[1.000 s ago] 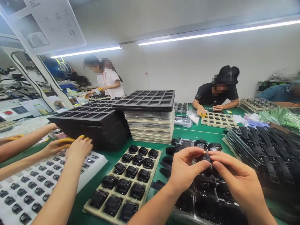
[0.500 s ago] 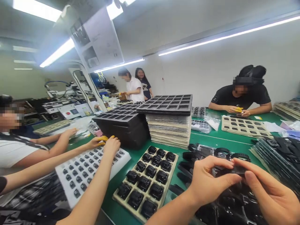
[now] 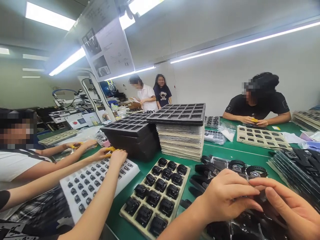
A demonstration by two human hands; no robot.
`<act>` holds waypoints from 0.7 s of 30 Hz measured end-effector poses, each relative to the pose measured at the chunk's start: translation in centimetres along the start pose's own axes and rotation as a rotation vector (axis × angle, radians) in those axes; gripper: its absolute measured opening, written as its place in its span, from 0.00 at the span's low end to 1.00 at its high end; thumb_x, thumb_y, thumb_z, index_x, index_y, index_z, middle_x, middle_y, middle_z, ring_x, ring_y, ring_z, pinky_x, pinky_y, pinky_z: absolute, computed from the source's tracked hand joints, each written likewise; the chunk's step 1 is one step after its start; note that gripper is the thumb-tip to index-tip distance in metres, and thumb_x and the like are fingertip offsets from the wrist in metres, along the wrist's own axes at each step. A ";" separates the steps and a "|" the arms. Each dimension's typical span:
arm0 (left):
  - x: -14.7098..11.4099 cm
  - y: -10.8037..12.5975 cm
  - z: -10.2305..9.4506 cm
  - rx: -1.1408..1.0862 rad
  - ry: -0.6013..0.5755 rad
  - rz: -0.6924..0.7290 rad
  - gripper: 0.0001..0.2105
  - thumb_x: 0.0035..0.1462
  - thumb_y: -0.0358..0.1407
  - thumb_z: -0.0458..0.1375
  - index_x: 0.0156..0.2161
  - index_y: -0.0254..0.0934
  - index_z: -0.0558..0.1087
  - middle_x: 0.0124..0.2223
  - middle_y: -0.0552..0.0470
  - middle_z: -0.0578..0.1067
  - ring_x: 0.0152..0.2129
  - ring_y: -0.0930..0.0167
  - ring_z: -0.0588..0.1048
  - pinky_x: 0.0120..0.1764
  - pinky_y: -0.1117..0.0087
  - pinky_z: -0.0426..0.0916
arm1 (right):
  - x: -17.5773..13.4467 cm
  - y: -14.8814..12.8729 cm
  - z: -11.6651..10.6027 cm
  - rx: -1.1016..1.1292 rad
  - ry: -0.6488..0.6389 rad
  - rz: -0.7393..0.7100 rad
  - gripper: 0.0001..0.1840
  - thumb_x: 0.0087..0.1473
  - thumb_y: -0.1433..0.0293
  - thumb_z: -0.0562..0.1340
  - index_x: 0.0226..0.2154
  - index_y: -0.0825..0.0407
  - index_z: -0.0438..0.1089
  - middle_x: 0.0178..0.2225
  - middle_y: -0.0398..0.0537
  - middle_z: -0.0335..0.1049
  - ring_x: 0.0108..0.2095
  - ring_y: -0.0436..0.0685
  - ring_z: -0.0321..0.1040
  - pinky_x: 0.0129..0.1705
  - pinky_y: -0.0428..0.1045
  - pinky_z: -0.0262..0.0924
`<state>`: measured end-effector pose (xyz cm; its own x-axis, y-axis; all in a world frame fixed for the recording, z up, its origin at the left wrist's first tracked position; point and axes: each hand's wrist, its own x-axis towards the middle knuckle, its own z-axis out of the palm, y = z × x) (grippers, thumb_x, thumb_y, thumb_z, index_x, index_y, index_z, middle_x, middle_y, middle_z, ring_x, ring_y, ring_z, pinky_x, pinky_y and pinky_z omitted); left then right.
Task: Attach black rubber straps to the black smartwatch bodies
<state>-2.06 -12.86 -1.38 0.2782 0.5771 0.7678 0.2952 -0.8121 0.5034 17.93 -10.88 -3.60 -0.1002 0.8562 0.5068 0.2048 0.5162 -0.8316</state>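
Table (image 3: 212, 151), green-topped, running under everything in front of me. Black foam trays (image 3: 130, 145), a thick stack, beyond my work and to the left; pale sheet-like trays (image 3: 180, 140) in a tall pile just beside them, with a dark compartmented tray (image 3: 178, 115) on top. White foam tray (image 3: 71, 210), bearing rows of small dark pieces, well to my left, with a co-worker's hands (image 3: 118, 156) at it.

Cream tray (image 3: 123, 213), three compartments across, a black-strapped item in each that I can see, lying just left of my left forearm. Clear plastic trays (image 3: 280, 168), piled with black straps, beyond my right hand. Clear tray of black-strapped watches, directly below and beyond my hands; one looped watch (image 3: 255, 171) stands past my fingers.

Left hand (image 3: 228, 193), mine: fingers curled, thumb and fingertips drawn nearly together. Right hand (image 3: 290, 205), mine: thumb and forefinger closed to a narrow gap, facing the left. Dark piece (image 3: 263, 199), smallest entry: pinched between the fingertips of both, above the watches, mostly covered; its full outline I cannot tell.
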 end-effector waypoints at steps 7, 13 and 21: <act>-0.9 -0.1 0.3 0.283 -0.149 0.170 0.16 0.67 0.25 0.52 0.52 0.33 0.80 0.43 0.37 0.83 0.40 0.59 0.82 0.47 0.58 0.77 | 0.0 -0.8 -0.2 -0.049 -0.054 0.055 0.19 0.42 0.51 0.75 0.34 0.44 0.85 0.36 0.48 0.85 0.35 0.64 0.84 0.36 0.44 0.78; -1.3 -1.5 0.5 0.565 -0.048 0.469 0.04 0.64 0.30 0.62 0.39 0.33 0.79 0.36 0.46 0.82 0.31 0.69 0.80 0.34 0.67 0.81 | -0.5 -4.3 0.7 0.068 -0.044 0.276 0.12 0.42 0.57 0.76 0.29 0.46 0.85 0.33 0.47 0.84 0.33 0.63 0.82 0.36 0.45 0.78; 0.1 0.0 -0.7 0.585 0.139 0.669 0.09 0.65 0.29 0.58 0.45 0.22 0.77 0.34 0.45 0.82 0.29 0.69 0.80 0.32 0.70 0.78 | -0.6 -2.9 -1.7 -0.021 -0.016 0.350 0.17 0.41 0.51 0.75 0.26 0.47 0.83 0.36 0.50 0.84 0.38 0.67 0.81 0.40 0.48 0.77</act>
<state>-2.69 -12.80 -0.99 0.4571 -0.0468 0.8882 0.5398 -0.7790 -0.3189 19.01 -12.88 -1.10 -0.0357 0.9816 0.1875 0.2490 0.1905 -0.9496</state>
